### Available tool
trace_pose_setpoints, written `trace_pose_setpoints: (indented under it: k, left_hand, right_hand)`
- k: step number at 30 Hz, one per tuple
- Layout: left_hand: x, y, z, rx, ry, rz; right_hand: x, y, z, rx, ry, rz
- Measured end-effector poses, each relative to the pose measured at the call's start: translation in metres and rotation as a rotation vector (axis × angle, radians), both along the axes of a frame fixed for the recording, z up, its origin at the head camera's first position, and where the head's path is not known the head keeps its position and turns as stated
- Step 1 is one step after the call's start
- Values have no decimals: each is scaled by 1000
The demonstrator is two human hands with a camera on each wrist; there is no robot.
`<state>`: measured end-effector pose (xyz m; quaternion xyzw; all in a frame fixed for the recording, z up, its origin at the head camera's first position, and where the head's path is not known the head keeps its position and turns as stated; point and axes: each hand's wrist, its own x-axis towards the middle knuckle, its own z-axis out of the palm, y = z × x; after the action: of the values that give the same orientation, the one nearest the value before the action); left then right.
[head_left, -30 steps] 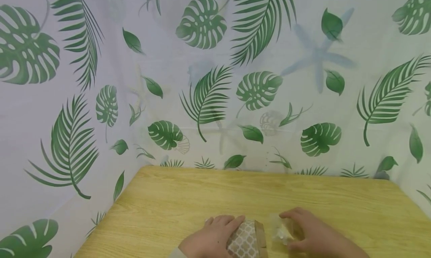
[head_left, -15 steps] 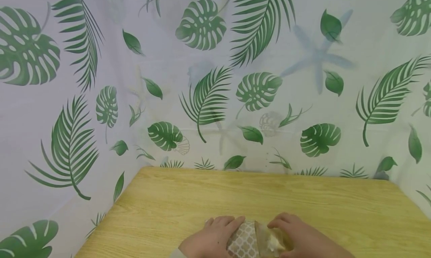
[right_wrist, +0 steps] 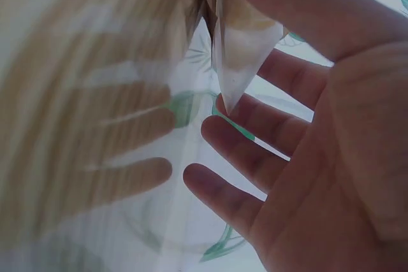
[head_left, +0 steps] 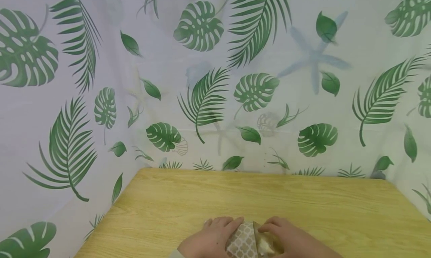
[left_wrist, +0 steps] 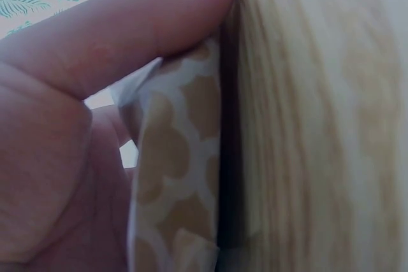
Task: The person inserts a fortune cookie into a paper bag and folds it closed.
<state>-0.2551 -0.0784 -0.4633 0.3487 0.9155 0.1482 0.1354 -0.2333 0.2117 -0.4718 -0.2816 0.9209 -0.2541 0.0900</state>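
A small box (head_left: 243, 240) with a tan-and-white lattice pattern lies on the table, its open end facing right. My left hand (head_left: 212, 238) grips it from the left, fingers over the top; in the left wrist view the thumb (left_wrist: 159, 20) presses against the patterned side (left_wrist: 175, 157). My right hand (head_left: 289, 237) holds a clear plastic bag (head_left: 265, 246) at the box's open end. In the right wrist view a pointed corner of the bag (right_wrist: 239, 55) hangs below the thumb, and the other fingers are spread. The bag's whitish contents are too blurred to name.
The wood-grain table (head_left: 202, 194) stretches away behind and to both sides of the hands. A white cloth backdrop (head_left: 215, 112) with green leaf prints stands along its back and sides.
My right hand has moved left with the plastic bag, from a gap beside the box right up to its open end. The left hand and the box have stayed nearly still.
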Motion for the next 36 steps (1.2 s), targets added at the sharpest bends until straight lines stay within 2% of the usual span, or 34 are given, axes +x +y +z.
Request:
trace_pose_setpoints:
  k: [3,8,13,21,36]
  left_hand:
    - [0,0,1,-7,6,0]
    - [1,1,0,-14,-6,11]
    - [-1,1,-2,-4,-24,7]
    - [-3,-1,-6,7,4,-16]
    - [1,0,1,8,-6,2]
  right_hand:
    - [0,-1,-1,-20,-15,-6]
    - [1,9,-1,-70,-57,-63]
    - [1,23,1,-12,-58,-114]
    - [2,21,-1,16,-3,-74]
    - [4,5,4,-34,-102,-91]
